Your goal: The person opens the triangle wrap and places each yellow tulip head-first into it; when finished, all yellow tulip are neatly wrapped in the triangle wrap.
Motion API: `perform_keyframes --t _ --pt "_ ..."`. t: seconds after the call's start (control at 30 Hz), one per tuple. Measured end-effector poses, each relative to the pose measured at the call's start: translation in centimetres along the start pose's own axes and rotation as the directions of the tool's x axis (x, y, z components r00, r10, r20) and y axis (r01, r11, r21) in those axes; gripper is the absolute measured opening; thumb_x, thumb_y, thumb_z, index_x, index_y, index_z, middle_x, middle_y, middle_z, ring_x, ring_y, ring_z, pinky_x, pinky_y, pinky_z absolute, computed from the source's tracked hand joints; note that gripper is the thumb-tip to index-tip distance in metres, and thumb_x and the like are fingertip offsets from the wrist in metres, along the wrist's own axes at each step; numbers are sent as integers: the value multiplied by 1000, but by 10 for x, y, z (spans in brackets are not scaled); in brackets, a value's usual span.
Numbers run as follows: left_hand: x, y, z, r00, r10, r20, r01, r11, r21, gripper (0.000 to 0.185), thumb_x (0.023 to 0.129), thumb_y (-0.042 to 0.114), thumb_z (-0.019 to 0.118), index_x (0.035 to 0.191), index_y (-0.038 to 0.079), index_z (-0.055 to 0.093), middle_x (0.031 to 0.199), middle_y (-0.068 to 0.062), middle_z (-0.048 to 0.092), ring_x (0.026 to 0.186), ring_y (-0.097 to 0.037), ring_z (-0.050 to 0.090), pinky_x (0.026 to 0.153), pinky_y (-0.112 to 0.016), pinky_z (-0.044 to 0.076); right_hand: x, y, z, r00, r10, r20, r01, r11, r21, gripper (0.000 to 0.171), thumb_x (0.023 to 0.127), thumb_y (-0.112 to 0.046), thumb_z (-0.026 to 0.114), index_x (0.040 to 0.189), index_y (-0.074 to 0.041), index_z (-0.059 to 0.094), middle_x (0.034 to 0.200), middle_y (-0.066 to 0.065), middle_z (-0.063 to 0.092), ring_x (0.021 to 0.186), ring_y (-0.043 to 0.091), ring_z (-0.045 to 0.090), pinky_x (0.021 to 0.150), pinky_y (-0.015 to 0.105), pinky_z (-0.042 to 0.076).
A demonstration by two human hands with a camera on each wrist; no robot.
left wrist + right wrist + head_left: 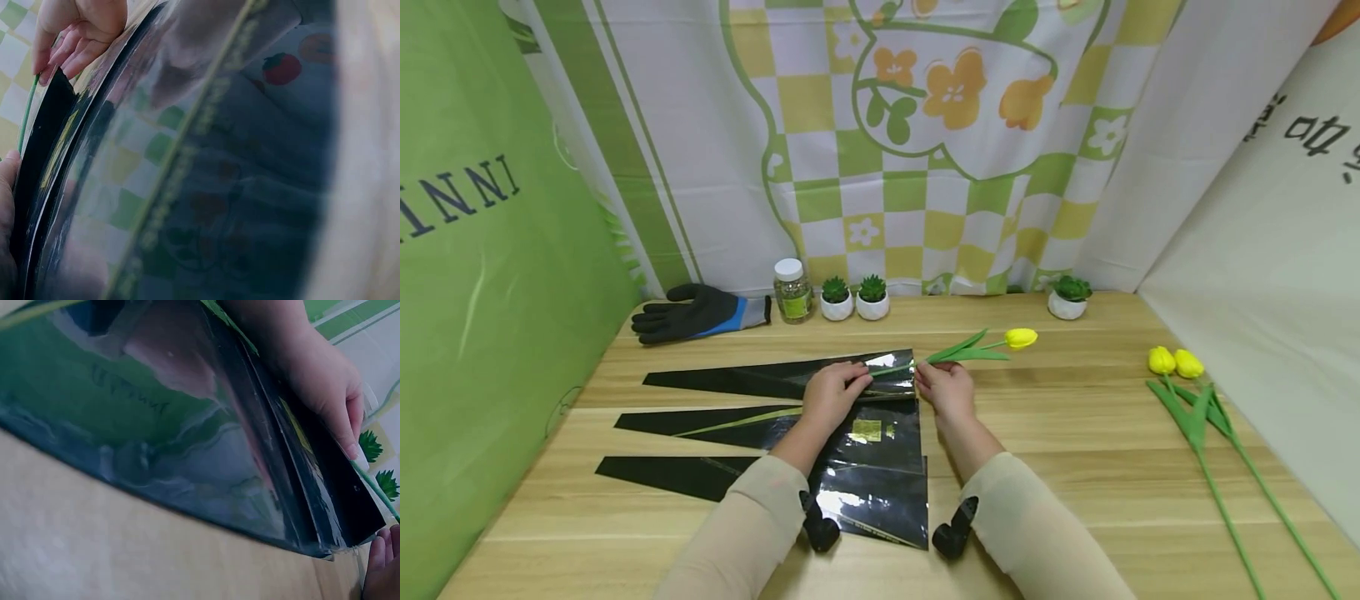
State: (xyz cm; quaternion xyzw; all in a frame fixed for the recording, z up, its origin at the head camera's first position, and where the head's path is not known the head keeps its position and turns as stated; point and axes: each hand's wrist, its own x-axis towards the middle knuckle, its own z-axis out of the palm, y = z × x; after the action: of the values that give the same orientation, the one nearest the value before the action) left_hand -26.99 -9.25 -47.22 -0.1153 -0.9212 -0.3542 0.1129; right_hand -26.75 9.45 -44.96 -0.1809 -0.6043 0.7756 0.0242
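Three tapered black flower sleeves with glossy fronts lie staggered on the table: a top sleeve (pixel 737 377), a middle sleeve (pixel 737 423) and a bottom sleeve (pixel 872 504). A yellow tulip (pixel 1021 338) lies across the wide end of the top sleeve, its bloom and leaves beyond the edge. My left hand (pixel 833 392) pinches its green stem (pixel 373 482) over that sleeve. At the sleeve's wide edge, my right hand (pixel 949 390) pinches the stem near the leaves. Whether the stem is inside the sleeve, I cannot tell.
Two more yellow tulips (pixel 1187 364) lie at the right. Along the back are a black and blue glove (pixel 692 315), a white-lidded jar (pixel 793 293), two small potted succulents (pixel 872 302) together, and another potted plant (pixel 1068 298). A patterned curtain (pixel 917 192) hangs behind.
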Motion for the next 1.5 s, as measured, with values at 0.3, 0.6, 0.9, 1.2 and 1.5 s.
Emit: perform_keyframes --t 0.3,0.6,0.9,1.2,1.5 --pt "1 1 0 1000 4 -31 -2 999 36 25 93 30 67 109 12 77 119 -8 72 116 -28 64 103 -45 50 0 0 0 999 24 43 -23 999 -36 20 94 -5 63 110 3 55 83 2 66 73 7 66 68 19 58" --pt "0 1 1 999 -5 -36 7 998 64 24 92 30 68 106 13 78 117 -9 72 114 -27 66 101 -43 51 -3 -5 -14 997 18 74 -18 1000 1 22 98 -9 57 115 4 53 88 3 68 78 9 68 72 20 59" --pt "0 0 1 999 -7 -31 9 998 63 25 93 31 67 107 13 77 116 -7 73 113 -27 66 100 -43 51 0 -21 -37 1000 11 16 -12 997 77 25 99 -16 57 120 -4 49 90 0 66 77 8 69 75 22 60" --pt "0 -1 2 1000 -5 -28 6 998 65 24 93 31 67 107 14 77 117 -6 73 114 -26 66 101 -44 51 2 -32 -52 998 -7 -58 12 995 99 21 103 -28 50 112 -9 50 89 -1 61 71 5 64 80 25 60" --pt "0 -1 2 1000 -18 -19 19 998 66 25 93 32 67 110 16 76 120 -5 71 117 -25 65 102 -43 50 5 -29 -53 993 0 -119 11 996 94 15 102 -25 51 99 -10 49 82 -2 59 65 4 63 70 20 58"
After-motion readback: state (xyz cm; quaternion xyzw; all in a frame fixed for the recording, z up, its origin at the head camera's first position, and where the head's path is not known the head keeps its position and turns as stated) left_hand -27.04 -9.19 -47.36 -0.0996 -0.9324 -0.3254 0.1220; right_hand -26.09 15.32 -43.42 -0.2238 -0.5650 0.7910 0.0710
